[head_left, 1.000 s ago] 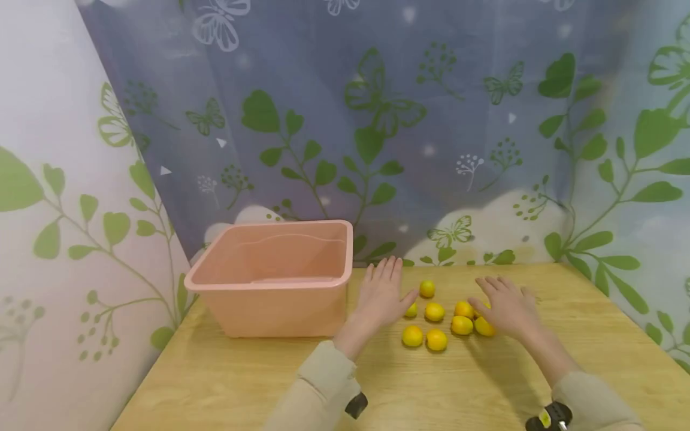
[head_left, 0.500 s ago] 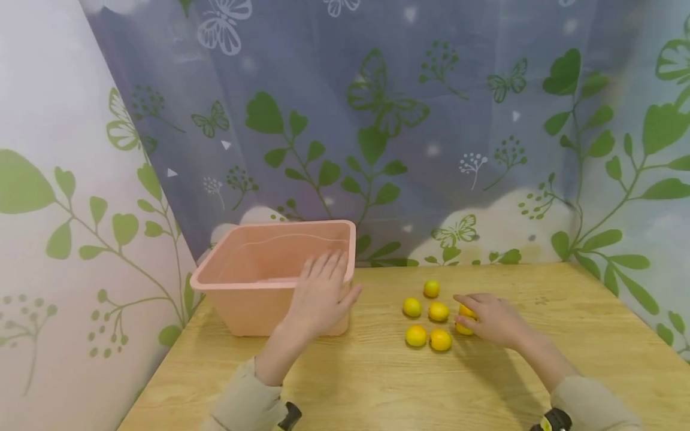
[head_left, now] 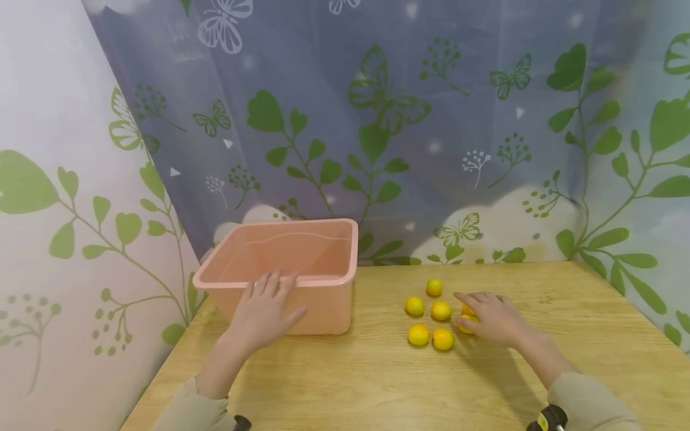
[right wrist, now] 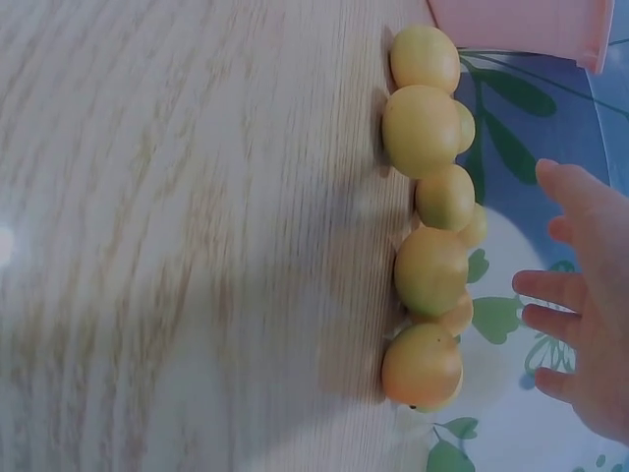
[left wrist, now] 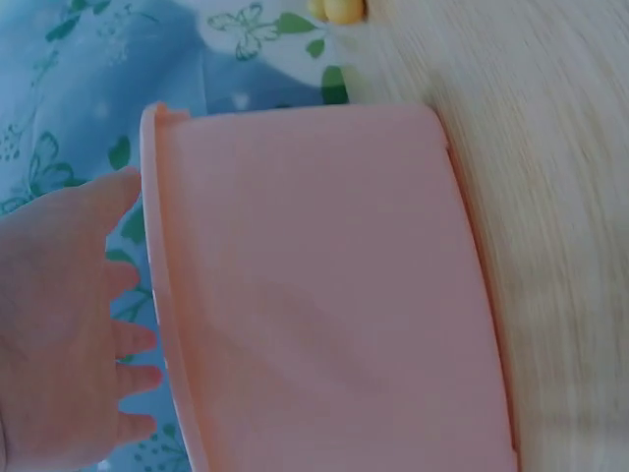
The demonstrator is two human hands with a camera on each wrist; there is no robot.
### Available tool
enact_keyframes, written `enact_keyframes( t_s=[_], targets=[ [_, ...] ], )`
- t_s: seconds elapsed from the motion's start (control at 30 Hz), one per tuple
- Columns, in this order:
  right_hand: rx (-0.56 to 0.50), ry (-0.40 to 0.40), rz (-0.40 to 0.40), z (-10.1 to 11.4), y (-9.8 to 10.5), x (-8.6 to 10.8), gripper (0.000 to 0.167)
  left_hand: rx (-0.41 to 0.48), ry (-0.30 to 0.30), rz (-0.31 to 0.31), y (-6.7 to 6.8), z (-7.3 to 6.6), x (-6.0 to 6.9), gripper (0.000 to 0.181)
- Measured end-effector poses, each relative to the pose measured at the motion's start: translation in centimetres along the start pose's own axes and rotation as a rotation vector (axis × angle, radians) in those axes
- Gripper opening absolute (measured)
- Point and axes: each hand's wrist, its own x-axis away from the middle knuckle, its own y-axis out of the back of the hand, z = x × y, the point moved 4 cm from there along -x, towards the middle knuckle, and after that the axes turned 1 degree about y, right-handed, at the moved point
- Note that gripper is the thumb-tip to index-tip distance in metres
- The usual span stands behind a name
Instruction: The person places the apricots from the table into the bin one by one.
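A pink bin (head_left: 291, 305) stands on the left of the wooden table. The left hand (head_left: 264, 317) is held with spread fingers at the bin's front rim; in the left wrist view the hand (left wrist: 59, 315) lies beside the rim (left wrist: 155, 246), and contact cannot be told. Over the right side of a group of yellow fruits (head_left: 441, 310), the right hand (head_left: 496, 320) hovers with relaxed fingers and partly hides some of them. From the right wrist view, the hand (right wrist: 595, 295) is above the row of fruits (right wrist: 430, 270), apart from them, holding nothing.
The wooden table (head_left: 377, 389) reaches back to a blue curtain (head_left: 323, 120) with green leaves and butterflies. Patterned white cloth (head_left: 81, 179) hangs at the left. Several fruits lie between the bin and the right hand.
The left hand has moved left from beside the fruits, across to the bin's front. The right hand has shifted slightly left over the fruits and its fingers now point more to the left.
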Motion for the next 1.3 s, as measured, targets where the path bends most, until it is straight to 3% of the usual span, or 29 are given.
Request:
enact_keyframes(
  t_s=[0.4,0.73,1.3],
  targets=[
    [-0.018,0.01,0.013,0.2,-0.2,-0.8,0.058,0.021,-0.027,0.017,-0.1,2.3,1.1,0.069],
    [-0.019,-0.015,0.052,0.2,-1.2,-1.5,0.057,-0.022,-0.096,-0.032,-0.2,3.0,1.3,0.071],
    [0.031,-0.032,0.019,0.4,-2.9,-3.9,0.052,-0.029,-0.114,-0.051,-0.1,3.0,1.4,0.072]
  ],
)
